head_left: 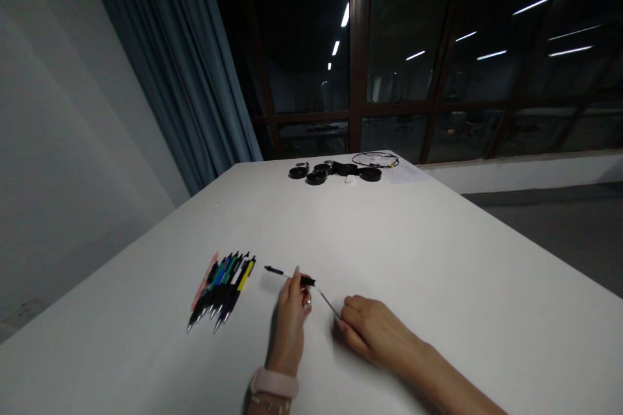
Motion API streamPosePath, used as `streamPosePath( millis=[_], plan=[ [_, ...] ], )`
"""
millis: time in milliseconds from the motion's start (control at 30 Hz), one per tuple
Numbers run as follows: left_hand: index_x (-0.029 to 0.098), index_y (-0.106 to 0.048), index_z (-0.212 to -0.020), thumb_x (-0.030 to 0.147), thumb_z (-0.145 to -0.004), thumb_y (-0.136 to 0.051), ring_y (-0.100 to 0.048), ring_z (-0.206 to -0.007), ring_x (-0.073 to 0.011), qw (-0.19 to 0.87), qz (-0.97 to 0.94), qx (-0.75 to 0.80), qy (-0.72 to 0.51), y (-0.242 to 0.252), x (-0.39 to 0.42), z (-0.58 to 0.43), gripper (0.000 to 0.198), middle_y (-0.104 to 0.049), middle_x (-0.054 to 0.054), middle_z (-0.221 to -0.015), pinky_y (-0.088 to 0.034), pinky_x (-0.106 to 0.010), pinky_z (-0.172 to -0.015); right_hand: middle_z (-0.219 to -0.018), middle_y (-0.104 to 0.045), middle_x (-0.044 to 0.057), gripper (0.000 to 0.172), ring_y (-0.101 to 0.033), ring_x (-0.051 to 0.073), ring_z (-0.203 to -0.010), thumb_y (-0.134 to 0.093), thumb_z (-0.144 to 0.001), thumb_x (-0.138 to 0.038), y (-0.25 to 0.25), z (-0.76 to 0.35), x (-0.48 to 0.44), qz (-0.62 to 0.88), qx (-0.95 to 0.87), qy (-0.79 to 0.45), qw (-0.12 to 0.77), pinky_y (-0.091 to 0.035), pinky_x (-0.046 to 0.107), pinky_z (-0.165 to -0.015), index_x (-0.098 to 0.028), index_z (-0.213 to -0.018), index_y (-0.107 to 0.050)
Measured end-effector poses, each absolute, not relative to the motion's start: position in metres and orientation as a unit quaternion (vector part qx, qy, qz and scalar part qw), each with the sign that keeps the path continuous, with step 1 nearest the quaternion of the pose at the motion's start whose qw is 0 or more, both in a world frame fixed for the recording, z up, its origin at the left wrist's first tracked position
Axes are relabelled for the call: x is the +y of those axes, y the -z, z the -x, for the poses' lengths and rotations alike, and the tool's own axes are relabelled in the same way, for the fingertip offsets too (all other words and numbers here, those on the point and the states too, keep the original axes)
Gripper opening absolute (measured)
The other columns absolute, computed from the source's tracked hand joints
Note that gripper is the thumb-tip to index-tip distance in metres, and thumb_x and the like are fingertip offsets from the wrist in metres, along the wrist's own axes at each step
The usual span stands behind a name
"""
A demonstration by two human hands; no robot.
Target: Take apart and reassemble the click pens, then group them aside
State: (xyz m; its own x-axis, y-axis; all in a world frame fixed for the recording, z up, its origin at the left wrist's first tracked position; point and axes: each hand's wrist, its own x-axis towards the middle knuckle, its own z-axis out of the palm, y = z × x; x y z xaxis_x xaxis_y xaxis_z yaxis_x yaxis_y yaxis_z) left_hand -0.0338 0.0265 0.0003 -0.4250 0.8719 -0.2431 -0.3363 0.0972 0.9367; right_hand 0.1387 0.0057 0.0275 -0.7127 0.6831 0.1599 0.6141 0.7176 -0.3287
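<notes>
A black-and-white pen barrel (277,270) is gripped in my left hand (291,314), lying roughly crosswise with its clicker end to the left. My right hand (377,329) pinches the lower end of a thin pen refill (328,302). The refill's upper end meets the right end of the barrel; how far it reaches inside is hidden. To the left of my left hand, several pens (228,285) with black, blue, green, white and yellow parts lie side by side, tips toward me. A pinkish-orange strip (204,282) lies along their left side.
The white table (438,259) stretches away from me. At its far end are several black round items (316,177), a small white item (350,179), a coiled black cable (374,160) and a sheet of paper (406,174). A blue curtain (180,65) hangs beyond the left edge.
</notes>
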Motion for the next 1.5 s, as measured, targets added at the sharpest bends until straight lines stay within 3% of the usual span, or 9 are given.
streamPosePath(
  millis=[733, 900, 1100, 1233, 1367, 1500],
  plan=[
    [0.018, -0.058, -0.076, 0.063, -0.062, -0.074, -0.040, -0.046, -0.0048, 0.506, -0.224, 0.538, -0.635, 0.001, 0.026, 0.036, 0.050, -0.052, 0.006, -0.060, -0.026, -0.017, -0.041, -0.082, -0.063, 0.006, 0.025, -0.055, 0.017, -0.073, -0.039, -0.096, -0.021, -0.029, -0.142, 0.007, 0.346, -0.916, -0.143, 0.146, -0.039, 0.028, -0.068, -0.018, -0.083, -0.060],
    [0.017, -0.059, -0.073, 0.064, -0.058, -0.076, -0.037, -0.044, -0.0042, 0.524, -0.234, 0.544, -0.612, 0.001, 0.026, 0.036, 0.052, -0.048, 0.008, -0.054, -0.024, -0.017, -0.040, -0.076, -0.056, 0.002, 0.029, -0.049, 0.015, -0.068, -0.037, -0.097, -0.030, -0.025, -0.144, 0.011, 0.362, -0.859, -0.282, 0.226, -0.037, 0.027, -0.065, -0.020, -0.073, -0.049],
    [0.014, -0.067, -0.076, 0.058, -0.057, -0.081, -0.035, -0.045, -0.0027, 0.581, -0.285, 0.494, -0.581, -0.007, 0.015, 0.016, 0.050, -0.051, 0.005, -0.058, -0.021, -0.016, -0.039, -0.058, -0.037, -0.006, 0.046, -0.034, 0.012, -0.054, -0.048, -0.086, -0.063, -0.013, -0.146, 0.026, 0.439, -0.652, -0.500, 0.365, -0.027, 0.025, -0.052, -0.023, -0.064, -0.040],
    [0.013, -0.070, -0.080, 0.052, -0.051, -0.086, -0.040, -0.050, -0.0031, 0.626, -0.259, 0.482, -0.555, -0.010, 0.009, 0.003, 0.051, -0.060, 0.000, -0.070, -0.020, -0.016, -0.039, -0.054, -0.033, -0.007, 0.054, -0.028, 0.011, -0.052, -0.057, -0.075, -0.072, -0.010, -0.148, 0.035, 0.452, -0.585, -0.492, 0.459, -0.023, 0.025, -0.050, -0.023, -0.060, -0.042],
    [0.014, -0.070, -0.081, 0.047, -0.050, -0.087, -0.038, -0.048, -0.0029, 0.650, -0.245, 0.466, -0.547, -0.012, 0.008, -0.003, 0.049, -0.062, -0.001, -0.072, -0.016, -0.016, -0.039, -0.054, -0.033, -0.007, 0.053, -0.027, 0.011, -0.052, -0.059, -0.076, -0.070, -0.010, -0.151, 0.036, 0.468, -0.555, -0.471, 0.501, -0.022, 0.025, -0.050, -0.023, -0.059, -0.042],
    [0.014, -0.066, -0.071, 0.066, -0.053, -0.075, -0.034, -0.040, -0.0041, 0.673, -0.242, 0.472, -0.516, -0.011, 0.013, -0.004, 0.055, -0.059, 0.000, -0.059, -0.014, -0.020, -0.038, -0.055, -0.033, -0.008, 0.050, -0.028, 0.011, -0.052, -0.058, -0.080, -0.066, -0.008, -0.152, 0.035, 0.468, -0.547, -0.463, 0.517, -0.022, 0.025, -0.051, -0.023, -0.061, -0.042]
  ],
)
